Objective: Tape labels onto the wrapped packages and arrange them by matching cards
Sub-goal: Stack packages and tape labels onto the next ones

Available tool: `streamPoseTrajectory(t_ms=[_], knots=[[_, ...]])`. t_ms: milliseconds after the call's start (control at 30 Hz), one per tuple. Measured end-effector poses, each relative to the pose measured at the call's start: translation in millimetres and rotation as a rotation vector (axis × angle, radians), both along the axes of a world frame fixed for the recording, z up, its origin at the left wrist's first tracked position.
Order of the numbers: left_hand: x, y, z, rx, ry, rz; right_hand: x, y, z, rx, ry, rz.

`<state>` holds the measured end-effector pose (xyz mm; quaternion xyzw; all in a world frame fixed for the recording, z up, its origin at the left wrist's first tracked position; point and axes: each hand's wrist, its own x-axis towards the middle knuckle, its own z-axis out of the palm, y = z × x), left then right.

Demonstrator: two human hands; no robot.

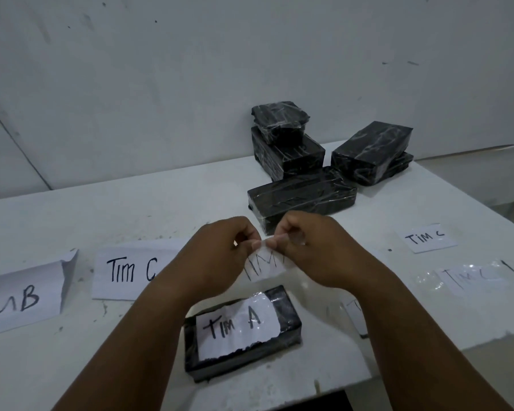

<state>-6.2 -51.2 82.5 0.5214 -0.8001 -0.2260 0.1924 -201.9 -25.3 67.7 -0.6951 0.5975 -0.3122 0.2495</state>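
White table [131, 209] stands against a pale, scuffed wall [161, 69]; all items lie on its top.

Hands: the left hand [220, 250] and right hand [309, 241] meet above the middle of the table. Both have fingers curled, pinching the upper edge of a small paper label [264, 266] between thumb and fingertips. The label hangs below the fingers, clear of the table. Its writing starts "TIM"; the rest is hidden by the right hand.

Near package [242, 332]: a black wrapped block lies just below the hands, near the front edge. A paper label reading "TIM A" [238, 327] lies flat on its top face under a glossy film.

Far packages: a long package [301, 197] lies just beyond the hands. Behind it, a stack of two [282, 143] stands close to the wall, the smaller one on top. A second stack of two [371, 152] stands to its right, the upper one tilted.

Cards: "TIM C" card [128, 269] lies left of the hands, partly covered by the left forearm. "TIM B" card [21, 295] lies further left, its right edge folded up. A small "TIM C" slip [426, 237] lies at right. Nearer, a slip under clear tape [469, 277] rests flat; its last letter is unclear. Another slip [355, 317] is mostly hidden by the right forearm.
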Motion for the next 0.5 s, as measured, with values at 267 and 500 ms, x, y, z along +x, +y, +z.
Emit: streamPoseTrajectory(t_ms=[267,500], knots=[[2,-7,22,-0.003,0.253,0.067,-21,0,17,-0.088,-0.362,-0.148],[-4,-22,25,-0.023,0.513,0.224,-37,-7,27,-0.181,-0.761,-0.437]])
